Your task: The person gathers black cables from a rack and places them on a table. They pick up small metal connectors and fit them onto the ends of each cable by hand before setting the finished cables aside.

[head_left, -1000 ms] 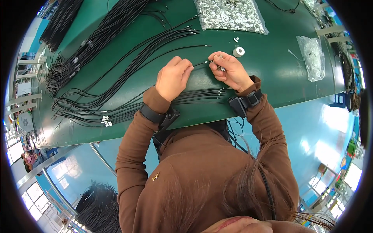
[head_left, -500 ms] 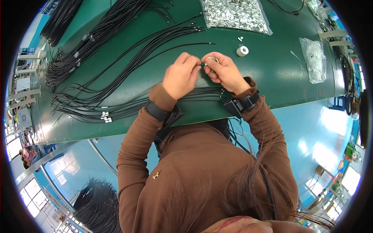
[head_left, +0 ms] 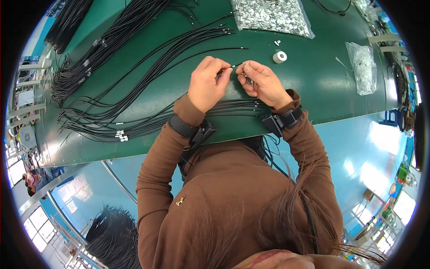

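Note:
My left hand [head_left: 207,85] pinches the end of a black cable [head_left: 234,66] between thumb and forefinger, and the tip points toward my other hand. My right hand [head_left: 267,85] is closed around several small metal pieces [head_left: 249,81] in its curled fingers. Its thumb and forefinger come together at the cable tip; whether they touch it I cannot tell. Under my wrists, a row of black cables [head_left: 233,107] with small pale ends runs along the table's near side. Beyond my left hand lies a looser bunch of black cables [head_left: 154,74].
A clear bag of small silvery pieces [head_left: 273,18] lies at the back of the green table [head_left: 313,85]. A white roll [head_left: 280,57] and a small white piece [head_left: 277,43] are in front of it. Another clear bag [head_left: 363,69] is at right; thick cable bundles [head_left: 116,38] fill the far left.
My hands have drawn slightly apart, so the cable tip now shows between them. The right fingers have opened a little around the metal pieces.

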Motion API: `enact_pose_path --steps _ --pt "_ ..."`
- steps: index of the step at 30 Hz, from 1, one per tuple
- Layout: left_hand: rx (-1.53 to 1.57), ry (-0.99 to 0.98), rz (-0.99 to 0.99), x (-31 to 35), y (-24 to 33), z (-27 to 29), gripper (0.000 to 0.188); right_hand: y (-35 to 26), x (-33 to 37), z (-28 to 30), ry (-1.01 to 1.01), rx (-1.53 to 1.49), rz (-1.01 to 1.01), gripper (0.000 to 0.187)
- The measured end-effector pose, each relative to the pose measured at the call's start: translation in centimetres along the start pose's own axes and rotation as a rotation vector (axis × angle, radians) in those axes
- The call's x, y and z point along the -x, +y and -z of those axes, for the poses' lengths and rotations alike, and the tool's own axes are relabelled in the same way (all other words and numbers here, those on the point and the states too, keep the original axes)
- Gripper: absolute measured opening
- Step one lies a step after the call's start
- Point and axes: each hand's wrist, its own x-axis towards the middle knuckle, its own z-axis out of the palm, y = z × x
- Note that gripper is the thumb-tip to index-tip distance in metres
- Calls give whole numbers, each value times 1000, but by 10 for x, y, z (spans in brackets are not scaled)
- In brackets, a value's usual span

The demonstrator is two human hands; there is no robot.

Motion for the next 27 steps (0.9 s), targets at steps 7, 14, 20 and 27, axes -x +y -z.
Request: enact_pose_path --steps 7,14,20,27 --pt "-36 -62 -60 -2 1 4 10 -7 3 0 -7 355 38 21" --pt "-104 -128 -93 -1 1 7 10 -20 9 0 -49 569 8 20" --pt "-109 -119 -70 -4 2 10 7 -12 2 11 17 966 200 19" --pt "-236 -182 -103 -3 16 7 9 -19 2 -5 98 1225 266 23"
